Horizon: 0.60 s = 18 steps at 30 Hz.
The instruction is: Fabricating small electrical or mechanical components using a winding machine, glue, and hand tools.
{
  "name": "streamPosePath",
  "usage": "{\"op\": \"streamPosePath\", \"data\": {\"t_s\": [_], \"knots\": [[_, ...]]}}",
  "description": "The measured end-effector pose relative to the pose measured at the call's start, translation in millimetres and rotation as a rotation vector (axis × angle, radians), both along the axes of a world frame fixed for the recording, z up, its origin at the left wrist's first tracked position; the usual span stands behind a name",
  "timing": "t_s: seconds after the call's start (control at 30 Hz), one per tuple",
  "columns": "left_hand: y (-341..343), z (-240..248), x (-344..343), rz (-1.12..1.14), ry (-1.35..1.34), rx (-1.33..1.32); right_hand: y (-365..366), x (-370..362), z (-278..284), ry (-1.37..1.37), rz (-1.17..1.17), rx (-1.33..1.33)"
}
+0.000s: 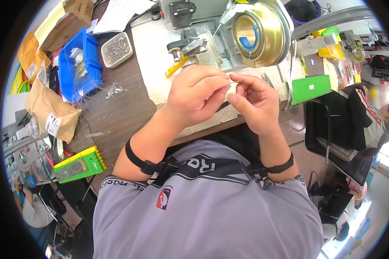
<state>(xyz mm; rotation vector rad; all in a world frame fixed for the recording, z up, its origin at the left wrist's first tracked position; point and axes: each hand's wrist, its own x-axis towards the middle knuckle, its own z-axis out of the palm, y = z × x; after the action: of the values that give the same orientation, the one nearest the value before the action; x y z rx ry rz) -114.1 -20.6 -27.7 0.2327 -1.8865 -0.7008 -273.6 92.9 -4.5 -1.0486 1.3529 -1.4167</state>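
1. So your bench (136, 101) is dark brown wood, and there's a big off-white sheet (147, 56) laid across the middle of it.
2. On that sheet you've got a grey machine with a brass-coloured drum (245, 32), plus a yellow-handled tool (175, 67) lying near it.
3. Over on your left: a blue bin (92, 52), then a white dish (116, 65) just beside it.
4. Nearer you, a loose little pile of thin pale bits (115, 89) sits right on the wood.
5. Some white papers (114, 17) lie toward the back.
6. Oh, and you've got a tape strip (94, 134) near your left edge.
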Motion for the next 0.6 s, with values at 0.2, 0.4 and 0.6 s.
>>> {"op": "streamPosePath", "data": {"t_s": [0.2, 0.4, 0.6], "knots": [[1.6, 0.3, -3.9, 0.038, 0.032, 0.034, 0.6, -1.4, 1.3, -0.008, 0.007, 0.004], [3.3, 1.1, -1.5, -0.021, 0.053, 0.096, 0.4, 1.5, 2.5, -0.084, 0.027, -0.014], [7.3, 3.7, 2.2, -0.077, 0.044, 0.259, 0.8, 3.1, 1.1, -0.063, 0.061, 0.004]]}}
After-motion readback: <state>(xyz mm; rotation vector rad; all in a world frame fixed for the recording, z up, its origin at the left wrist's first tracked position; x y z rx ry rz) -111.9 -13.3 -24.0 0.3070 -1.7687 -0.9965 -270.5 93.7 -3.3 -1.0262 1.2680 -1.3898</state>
